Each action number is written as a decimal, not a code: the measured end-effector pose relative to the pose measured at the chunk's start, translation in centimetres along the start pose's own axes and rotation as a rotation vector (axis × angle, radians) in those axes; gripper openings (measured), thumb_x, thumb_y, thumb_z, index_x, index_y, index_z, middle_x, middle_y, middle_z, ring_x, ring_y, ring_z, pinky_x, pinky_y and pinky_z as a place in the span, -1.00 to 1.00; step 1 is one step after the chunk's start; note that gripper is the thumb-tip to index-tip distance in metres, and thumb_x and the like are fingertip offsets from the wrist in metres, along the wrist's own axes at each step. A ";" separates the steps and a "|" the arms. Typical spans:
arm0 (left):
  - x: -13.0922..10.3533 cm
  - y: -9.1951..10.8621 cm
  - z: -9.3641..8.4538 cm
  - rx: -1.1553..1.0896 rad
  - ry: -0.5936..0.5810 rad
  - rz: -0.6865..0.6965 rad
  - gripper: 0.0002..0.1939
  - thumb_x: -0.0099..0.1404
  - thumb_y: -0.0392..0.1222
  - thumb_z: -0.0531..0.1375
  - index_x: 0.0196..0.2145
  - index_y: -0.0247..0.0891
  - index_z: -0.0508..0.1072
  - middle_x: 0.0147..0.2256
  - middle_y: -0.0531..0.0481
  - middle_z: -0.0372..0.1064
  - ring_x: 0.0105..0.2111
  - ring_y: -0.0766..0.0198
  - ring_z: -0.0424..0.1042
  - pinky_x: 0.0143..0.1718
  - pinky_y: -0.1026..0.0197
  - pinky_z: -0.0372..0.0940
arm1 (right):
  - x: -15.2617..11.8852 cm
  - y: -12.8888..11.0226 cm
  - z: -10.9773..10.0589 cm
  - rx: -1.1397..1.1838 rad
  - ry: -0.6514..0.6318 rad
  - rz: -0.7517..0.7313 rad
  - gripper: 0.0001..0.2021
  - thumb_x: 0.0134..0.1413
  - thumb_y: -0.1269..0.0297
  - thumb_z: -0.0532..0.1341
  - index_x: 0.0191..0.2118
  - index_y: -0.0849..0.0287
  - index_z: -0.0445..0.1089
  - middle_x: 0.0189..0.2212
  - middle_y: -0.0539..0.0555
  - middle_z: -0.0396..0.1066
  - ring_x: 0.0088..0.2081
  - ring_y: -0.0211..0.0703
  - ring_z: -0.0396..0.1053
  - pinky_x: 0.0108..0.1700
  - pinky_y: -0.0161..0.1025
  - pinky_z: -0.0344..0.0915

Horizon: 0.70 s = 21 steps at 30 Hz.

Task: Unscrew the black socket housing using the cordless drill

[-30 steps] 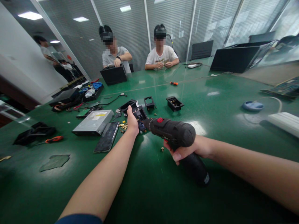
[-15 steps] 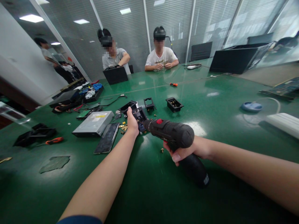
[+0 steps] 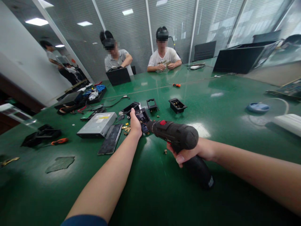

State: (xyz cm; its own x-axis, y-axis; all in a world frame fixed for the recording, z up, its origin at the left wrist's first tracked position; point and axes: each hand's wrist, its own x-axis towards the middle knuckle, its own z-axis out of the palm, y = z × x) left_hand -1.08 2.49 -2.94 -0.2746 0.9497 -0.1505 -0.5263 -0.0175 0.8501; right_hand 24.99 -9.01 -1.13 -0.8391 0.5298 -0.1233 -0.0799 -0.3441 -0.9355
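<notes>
In my right hand [image 3: 187,153] is a black cordless drill [image 3: 175,133], gripped by its handle and pointing left. Its front end meets a small black plastic housing [image 3: 144,117], which my left hand [image 3: 135,124] holds from the left side with the thumb up. Whether the bit touches a screw is hidden by the drill's nose. Small brass pieces [image 3: 127,128] lie just left of the housing. Beyond it are an open black frame [image 3: 152,105] and a black housing with brass parts inside [image 3: 177,105]. A small brass part [image 3: 165,152] lies below the drill.
To the left are a silver optical drive [image 3: 97,124], a dark phone-like slab [image 3: 110,139], an orange-handled screwdriver [image 3: 60,141] and a glass shard [image 3: 60,164]. Two people sit across the green table [image 3: 150,188]. A blue round object [image 3: 258,107] and a white strip [image 3: 288,124] are at right.
The whole view has shifted slightly, so things appear a little farther right. Both hands keep their hold, and the drill stays against the housing.
</notes>
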 end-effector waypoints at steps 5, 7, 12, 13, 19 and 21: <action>-0.1 0.0 0.2 0.020 0.050 -0.002 -0.40 0.61 0.47 0.24 -0.11 -0.16 0.68 -0.20 -0.23 0.79 0.00 -0.21 0.88 0.00 -0.08 0.77 | 0.2 0.3 0.0 0.012 0.011 0.000 -0.41 -0.20 0.13 0.85 -0.20 0.16 0.54 -0.36 -0.08 0.60 -0.45 -0.21 0.56 -0.36 -0.23 0.58; -0.1 0.0 0.3 0.023 0.056 -0.002 -0.39 0.62 0.46 0.22 -0.13 -0.17 0.67 -0.19 -0.24 0.79 0.00 -0.19 0.88 0.01 -0.06 0.77 | 0.2 0.3 0.0 0.015 0.000 -0.010 -0.41 -0.22 0.15 0.85 -0.19 0.16 0.54 -0.35 -0.08 0.60 -0.46 -0.22 0.55 -0.37 -0.24 0.59; -0.1 0.0 0.3 0.015 0.059 -0.008 -0.41 0.64 0.43 0.21 -0.14 -0.17 0.66 -0.20 -0.23 0.78 0.01 -0.19 0.87 0.06 -0.06 0.76 | 0.1 0.0 0.1 0.012 0.011 -0.004 -0.41 -0.22 0.16 0.85 -0.18 0.18 0.56 -0.36 -0.07 0.61 -0.46 -0.23 0.55 -0.31 -0.20 0.65; -0.1 0.0 0.3 0.014 0.058 -0.010 -0.42 0.64 0.42 0.22 -0.15 -0.17 0.66 -0.21 -0.24 0.78 0.01 -0.21 0.87 0.06 -0.07 0.76 | 0.1 0.0 0.1 0.011 0.016 -0.004 -0.41 -0.21 0.15 0.85 -0.19 0.18 0.56 -0.36 -0.07 0.61 -0.46 -0.22 0.55 -0.31 -0.20 0.64; -0.1 0.1 0.4 -0.002 0.060 -0.005 -0.42 0.67 0.40 0.20 -0.13 -0.19 0.65 -0.20 -0.22 0.78 0.00 -0.16 0.88 0.06 -0.02 0.75 | 0.1 0.0 0.1 0.032 0.010 0.000 -0.40 -0.25 0.14 0.87 -0.20 0.17 0.56 -0.39 -0.07 0.61 -0.45 -0.20 0.58 -0.36 -0.23 0.62; 0.0 0.1 0.3 -0.003 0.064 -0.006 -0.42 0.67 0.40 0.19 -0.11 -0.19 0.66 -0.20 -0.21 0.79 -0.02 -0.14 0.88 0.05 -0.01 0.75 | 0.1 0.0 0.0 0.027 0.007 0.003 -0.39 -0.27 0.15 0.87 -0.21 0.16 0.56 -0.40 -0.08 0.61 -0.47 -0.21 0.57 -0.34 -0.21 0.65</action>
State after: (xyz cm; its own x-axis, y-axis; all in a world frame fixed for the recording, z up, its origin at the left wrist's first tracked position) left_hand -0.84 2.58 -2.73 -0.3223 0.9279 -0.1876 -0.5308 -0.0130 0.8474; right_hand 24.87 -8.97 -1.14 -0.8355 0.5342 -0.1284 -0.0923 -0.3668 -0.9257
